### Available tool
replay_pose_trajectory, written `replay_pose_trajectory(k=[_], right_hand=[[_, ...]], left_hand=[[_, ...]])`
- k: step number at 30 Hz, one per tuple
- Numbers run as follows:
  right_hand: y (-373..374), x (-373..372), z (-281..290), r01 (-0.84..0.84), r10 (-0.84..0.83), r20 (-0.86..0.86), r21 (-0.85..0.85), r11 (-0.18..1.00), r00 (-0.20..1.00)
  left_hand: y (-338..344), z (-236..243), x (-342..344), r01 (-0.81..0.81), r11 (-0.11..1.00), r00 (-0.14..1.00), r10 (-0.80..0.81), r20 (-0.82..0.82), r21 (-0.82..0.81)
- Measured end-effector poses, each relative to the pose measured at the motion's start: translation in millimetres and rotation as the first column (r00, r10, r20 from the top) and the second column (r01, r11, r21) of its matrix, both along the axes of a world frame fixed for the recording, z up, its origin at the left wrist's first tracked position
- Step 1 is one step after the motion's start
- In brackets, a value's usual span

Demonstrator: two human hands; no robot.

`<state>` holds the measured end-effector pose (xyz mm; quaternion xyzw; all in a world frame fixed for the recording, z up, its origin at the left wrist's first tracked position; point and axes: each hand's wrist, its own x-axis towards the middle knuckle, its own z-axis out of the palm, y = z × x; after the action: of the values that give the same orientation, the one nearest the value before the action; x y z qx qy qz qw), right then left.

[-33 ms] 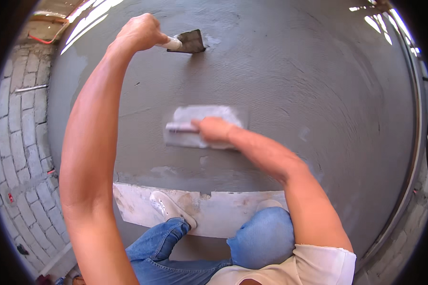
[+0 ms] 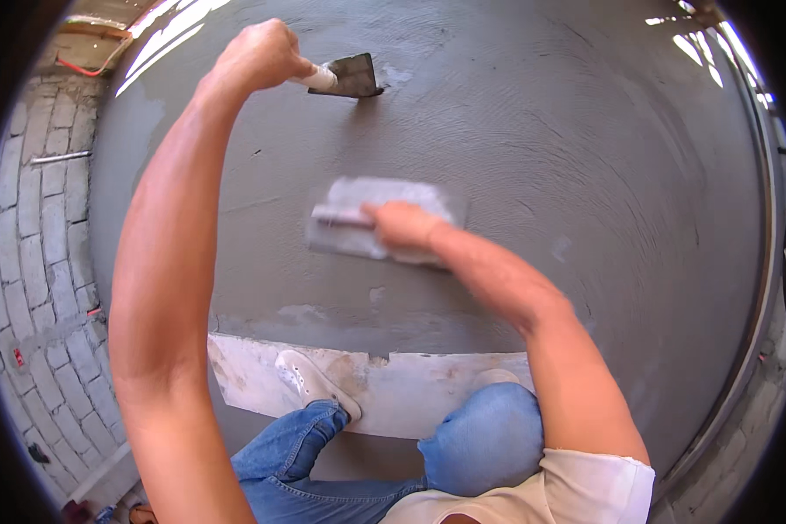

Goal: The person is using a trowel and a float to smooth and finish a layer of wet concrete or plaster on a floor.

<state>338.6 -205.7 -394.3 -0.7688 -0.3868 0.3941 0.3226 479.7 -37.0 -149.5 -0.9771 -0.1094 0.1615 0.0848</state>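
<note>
Wet grey concrete (image 2: pixel 541 157) spreads out in front of me, with curved smoothing marks on its right part. At the far left, my left hand (image 2: pixel 262 57) is closed round the pale handle of a small trowel (image 2: pixel 355 77). Its dark blade stands tilted, with one corner at the concrete beside a wet patch. Nearer the middle, my right hand (image 2: pixel 402 227) grips the handle of a rectangular plastering float (image 2: pixel 391 190). The float lies flat against the surface, its edges smeared by motion.
My shoe (image 2: pixel 319 384) rests on a pale worn board (image 2: pixel 437 393) laid over the concrete, with my bent knee beside it. A block wall (image 2: pixel 35 236) borders the left side. A long straight edge (image 2: pixel 764 262) bounds the slab on the right.
My right hand and the float have shifted slightly away from me and a little right across the concrete. The left hand and trowel stay nearly where they were.
</note>
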Motion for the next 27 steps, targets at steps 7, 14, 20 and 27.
replay_pose_trajectory(k=[7, 14, 20, 27], right_hand=[[-81.9, 133.4, -13.1, 0.657, -0.638, 0.174, -0.088, 0.749, 0.75], [-246.7, 139.5, -15.6, 0.865, -0.827, 0.318, 0.038, 0.5, 0.464], [-229.4, 87.5, 39.0, 0.966, -0.965, -0.048, 0.036, 0.255, 0.257], [-113.1, -4.3, -14.4, 0.99, -0.95, -0.305, 0.091, -0.104, -0.072]], left_hand=[[95.3, 120.4, -68.3, 0.197, 0.978, 0.965, -0.181, 0.189, -0.07], [172.1, 127.8, -279.8, -0.315, 0.47, 0.704, 0.698, 0.129, -0.824], [158.3, 51.2, -364.5, -0.375, 0.117, 0.592, 0.794, -0.14, -0.92], [141.7, 80.3, -293.7, 0.046, 0.691, 0.961, 0.167, 0.222, -0.721]])
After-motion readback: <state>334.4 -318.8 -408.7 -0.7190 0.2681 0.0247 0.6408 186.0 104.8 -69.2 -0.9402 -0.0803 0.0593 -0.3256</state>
